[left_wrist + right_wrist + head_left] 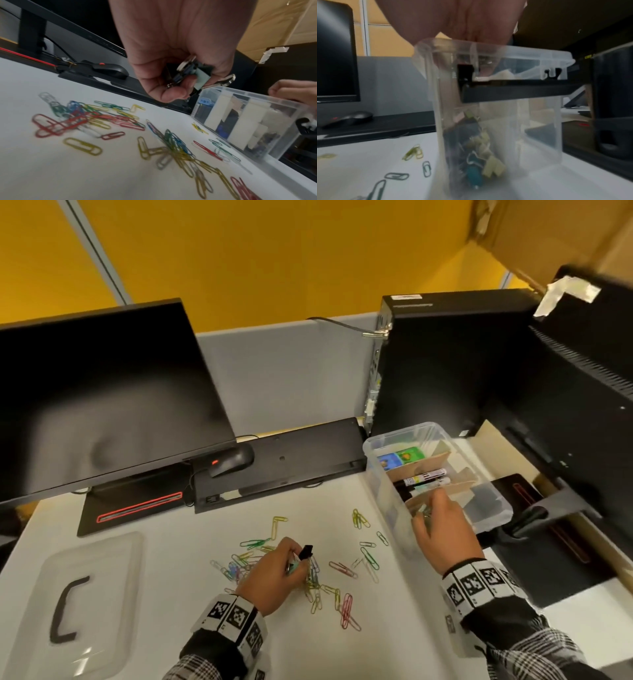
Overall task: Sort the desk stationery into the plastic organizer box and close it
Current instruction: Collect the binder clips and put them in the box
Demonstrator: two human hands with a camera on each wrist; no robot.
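The clear organizer box (387,484) stands open at the right of the white desk, split by cardboard dividers. Markers (424,477) lie in its middle compartment. Binder clips (479,155) are heaped in the near one. My right hand (424,513) hovers over that near compartment with its fingers curled down inside the rim (484,67), and small clips show at its fingertips. My left hand (298,559) is just above the desk and grips several binder clips (192,73), one of them black (306,551). Coloured paper clips (347,607) lie scattered under and around it (82,119).
The box's clear lid (102,570) with a black handle lies at the left front. A black keyboard (291,460) with a mouse (231,462) on it sits behind the clips, with a monitor (102,398) at the left. A computer tower (445,364) and a second screen (582,405) crowd the box.
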